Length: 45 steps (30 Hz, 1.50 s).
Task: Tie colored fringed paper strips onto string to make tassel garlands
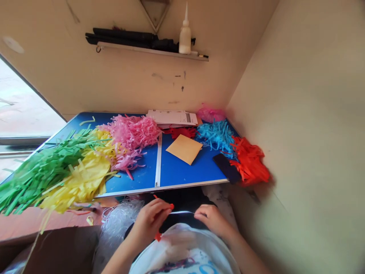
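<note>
Over my lap, in front of the table's near edge, my left hand [152, 215] is closed on a piece of red-orange tissue paper [158, 236], whose ends poke out above and below the fingers. A thin white string [181, 212] stretches from that hand across to my right hand [207, 215], which pinches its other end between thumb and fingers. Most of the red-orange piece is hidden inside my left hand. Beside my left forearm hangs a bundle of clear, whitish plastic string [124, 213].
Fringed tissue lies on the blue table [145, 173]: green [37, 171], yellow [88, 171], pink [131, 131], blue [218, 135], orange-red [252, 161]. A tan square card [184, 149], white papers [172, 117] and a dark phone [226, 168] lie there too. A glue bottle [185, 38] stands on the wall shelf.
</note>
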### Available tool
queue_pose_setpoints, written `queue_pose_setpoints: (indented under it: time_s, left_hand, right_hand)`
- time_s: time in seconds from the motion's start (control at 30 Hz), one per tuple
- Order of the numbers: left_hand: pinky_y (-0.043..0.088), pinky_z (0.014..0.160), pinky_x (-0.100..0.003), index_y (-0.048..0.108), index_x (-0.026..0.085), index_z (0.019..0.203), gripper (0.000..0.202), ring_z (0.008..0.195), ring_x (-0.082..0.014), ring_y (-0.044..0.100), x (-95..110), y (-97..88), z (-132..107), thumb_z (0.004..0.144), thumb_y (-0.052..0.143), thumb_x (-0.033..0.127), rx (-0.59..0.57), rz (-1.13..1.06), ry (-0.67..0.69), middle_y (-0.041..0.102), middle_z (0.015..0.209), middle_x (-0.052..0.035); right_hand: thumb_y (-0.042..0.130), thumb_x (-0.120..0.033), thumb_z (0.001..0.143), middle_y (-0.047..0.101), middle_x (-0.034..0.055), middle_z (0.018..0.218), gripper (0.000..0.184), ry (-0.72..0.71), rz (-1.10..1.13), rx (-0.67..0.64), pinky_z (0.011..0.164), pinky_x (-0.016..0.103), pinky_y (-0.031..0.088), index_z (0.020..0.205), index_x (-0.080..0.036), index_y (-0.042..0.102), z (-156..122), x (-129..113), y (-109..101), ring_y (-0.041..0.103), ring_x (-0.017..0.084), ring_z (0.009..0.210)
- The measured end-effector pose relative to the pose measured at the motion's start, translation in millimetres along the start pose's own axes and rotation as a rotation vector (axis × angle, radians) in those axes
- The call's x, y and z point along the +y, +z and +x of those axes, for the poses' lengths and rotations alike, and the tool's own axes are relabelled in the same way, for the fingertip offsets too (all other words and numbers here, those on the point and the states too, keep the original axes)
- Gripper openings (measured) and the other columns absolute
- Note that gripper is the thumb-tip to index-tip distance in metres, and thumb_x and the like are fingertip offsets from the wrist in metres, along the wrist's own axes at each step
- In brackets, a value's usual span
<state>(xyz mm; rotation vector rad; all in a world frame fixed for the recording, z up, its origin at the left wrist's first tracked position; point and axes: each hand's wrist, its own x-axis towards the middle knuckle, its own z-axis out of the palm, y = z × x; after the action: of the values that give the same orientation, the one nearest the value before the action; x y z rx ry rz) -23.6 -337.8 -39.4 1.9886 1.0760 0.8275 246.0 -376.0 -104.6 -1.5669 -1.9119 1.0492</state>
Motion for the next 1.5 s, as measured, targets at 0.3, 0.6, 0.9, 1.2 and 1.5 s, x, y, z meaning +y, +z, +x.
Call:
queue_pose_setpoints:
  time_s: [0.3, 0.6, 0.9, 1.2, 1.5]
  left_hand:
    - [0.043, 0.057, -0.022, 0.057, 0.019, 0.083, 0.027, 0.064, -0.0134, 0.056, 11, 58.1, 23, 0.094, 0.045, 0.040, -0.178, -0.327, -0.201, 0.064, 0.075, -0.0033]
    - [0.030, 0.050, -0.020, 0.049, 0.020, 0.075, 0.028, 0.052, -0.0095, 0.037, -20, 61.2, 22, 0.090, 0.049, 0.043, -0.053, -0.289, -0.350, 0.044, 0.057, 0.0060]
    - [0.044, 0.058, -0.024, 0.061, 0.020, 0.073, 0.026, 0.061, -0.0146, 0.056, -23, 57.0, 18, 0.086, 0.054, 0.041, 0.032, -0.131, -0.286, 0.061, 0.067, -0.0011]
    - [0.054, 0.059, -0.023, 0.071, 0.016, 0.087, 0.036, 0.060, -0.0135, 0.067, 9, 53.2, 24, 0.060, 0.086, 0.034, 0.160, -1.103, -0.764, 0.072, 0.075, -0.0035]
    - [0.054, 0.055, -0.016, 0.068, 0.013, 0.082, 0.032, 0.056, -0.0092, 0.067, 8, 53.5, 25, 0.059, 0.088, 0.023, 0.216, -1.373, -0.826, 0.072, 0.070, -0.0007]
  right_hand:
    - [0.066, -0.031, 0.079, 0.062, -0.0028, 0.060, 0.012, 0.048, 0.426, 0.117, 0.050, 0.021, 0.038, 0.078, -0.020, 0.071, 8, -48, -34, 0.053, 0.011, 0.053]
    - [0.068, -0.054, 0.072, 0.058, -0.0003, 0.060, 0.026, -0.077, 0.902, 0.710, 0.045, 0.026, 0.034, 0.072, -0.028, 0.062, -10, -22, -125, 0.045, 0.013, 0.048]
    - [0.055, -0.055, 0.087, 0.055, -0.0013, 0.072, 0.028, -0.186, 0.851, 0.755, 0.056, 0.029, 0.047, 0.077, -0.029, 0.062, -3, -34, -160, 0.047, 0.013, 0.056]
    - [0.061, -0.039, 0.087, 0.072, 0.0032, 0.074, 0.025, -0.017, 0.375, 0.441, 0.065, 0.025, 0.051, 0.075, -0.021, 0.073, 14, -84, -20, 0.066, 0.018, 0.069]
    - [0.063, -0.038, 0.085, 0.073, 0.0042, 0.072, 0.024, -0.050, 0.382, 0.414, 0.061, 0.025, 0.053, 0.075, -0.021, 0.076, 11, -83, -15, 0.067, 0.019, 0.066]
